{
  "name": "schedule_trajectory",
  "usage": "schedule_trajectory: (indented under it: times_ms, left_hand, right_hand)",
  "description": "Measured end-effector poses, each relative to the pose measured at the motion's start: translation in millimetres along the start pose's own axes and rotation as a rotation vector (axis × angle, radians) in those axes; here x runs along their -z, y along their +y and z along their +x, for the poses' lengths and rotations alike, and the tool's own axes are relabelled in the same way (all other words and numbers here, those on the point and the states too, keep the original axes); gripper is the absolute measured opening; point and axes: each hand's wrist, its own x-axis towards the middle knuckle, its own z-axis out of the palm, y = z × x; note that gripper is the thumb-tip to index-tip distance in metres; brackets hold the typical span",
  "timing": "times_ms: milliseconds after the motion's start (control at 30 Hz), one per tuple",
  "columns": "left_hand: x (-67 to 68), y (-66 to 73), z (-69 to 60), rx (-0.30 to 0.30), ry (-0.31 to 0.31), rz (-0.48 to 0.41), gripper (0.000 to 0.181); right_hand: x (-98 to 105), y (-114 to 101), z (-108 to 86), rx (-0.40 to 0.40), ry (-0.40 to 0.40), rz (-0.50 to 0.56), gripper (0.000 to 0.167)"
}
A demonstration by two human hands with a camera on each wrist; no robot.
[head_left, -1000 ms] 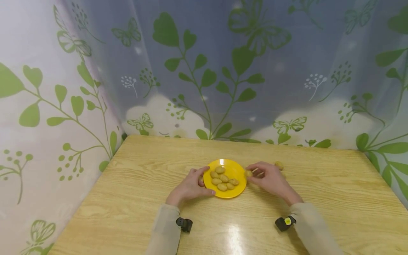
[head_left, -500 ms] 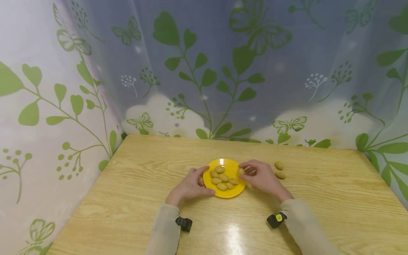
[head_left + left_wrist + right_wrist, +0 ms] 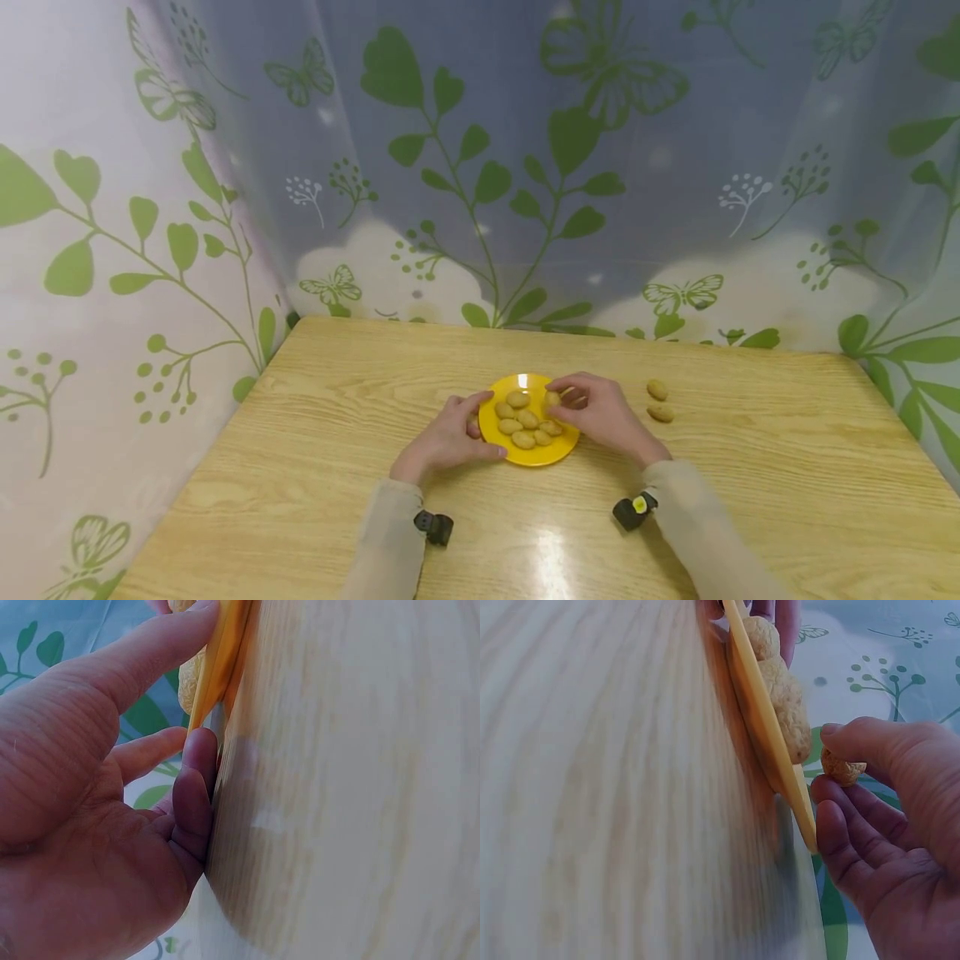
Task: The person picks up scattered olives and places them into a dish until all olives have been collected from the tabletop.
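Note:
A yellow plate (image 3: 536,394) lies on the table with several tan, wrinkled walnuts (image 3: 527,418) grouped on it. My left hand (image 3: 450,440) grips the plate's left side, thumb at the near rim and fingers around the far and side rim. In the left wrist view, the thumb (image 3: 165,645) presses the plate's edge. Above the plate's right part, my right hand (image 3: 600,415) pinches one walnut (image 3: 552,399) between thumb and fingers. The right wrist view shows this walnut (image 3: 843,768) apart from the others, with a lower finger touching the plate rim.
Two loose walnuts, one farther back (image 3: 657,389) and one nearer (image 3: 661,412), lie on the wooden table (image 3: 337,483) right of the right hand. A leaf-patterned curtain (image 3: 480,208) hangs behind the table and along its left side.
My right hand has moved left, bringing its walnut from beside the plate's right rim to over the plate. Both loose walnuts came into full view. The left hand and plate stay put.

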Motion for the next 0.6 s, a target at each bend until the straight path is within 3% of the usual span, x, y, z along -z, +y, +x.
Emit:
schedule_trajectory:
  times_ms: [600]
  left_hand:
    - [0.9, 1.4, -1.5, -0.013, -0.003, 0.002, 0.094]
  right_hand:
    - [-12.0, 0.4, 17.6, -0.033, -0.037, 0.003, 0.029]
